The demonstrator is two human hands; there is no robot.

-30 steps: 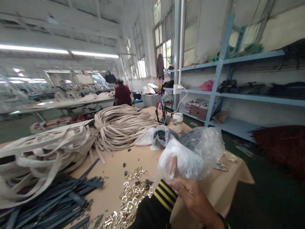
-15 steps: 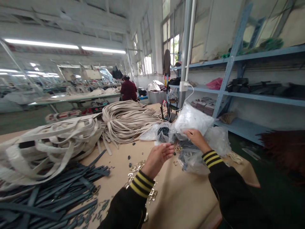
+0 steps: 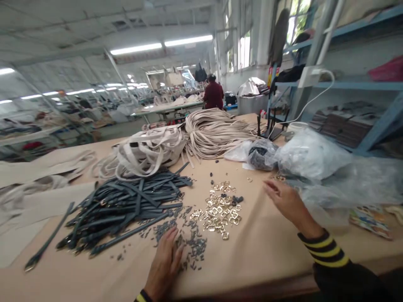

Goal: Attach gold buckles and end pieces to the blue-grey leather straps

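Note:
My left hand [image 3: 166, 261] rests with its fingers spread slightly at the edge of a scatter of small dark pieces [image 3: 197, 245] on the tan table [image 3: 239, 262]. My right hand [image 3: 285, 201] hovers over the table's right side, near the clear plastic bags [image 3: 315, 154]; its fingers are bent together, and whatever may be between them is too small to make out. Gold metal buckles [image 3: 217, 209] lie in a loose pile between both hands. Left of them is a heap of dark straps [image 3: 126, 209] with metal ends.
Bundled beige straps [image 3: 217, 132] and beige webbing [image 3: 147, 153] lie at the back. Fabric sheets [image 3: 40, 167] cover the left side. A printed packet [image 3: 370, 220] lies at right, below blue shelves [image 3: 387, 86]. A person in dark red [image 3: 214, 94] is further off.
The view has swung left and down. My left hand has moved from beside the bags to the small dark pieces. My right hand has come away from the white plastic bag.

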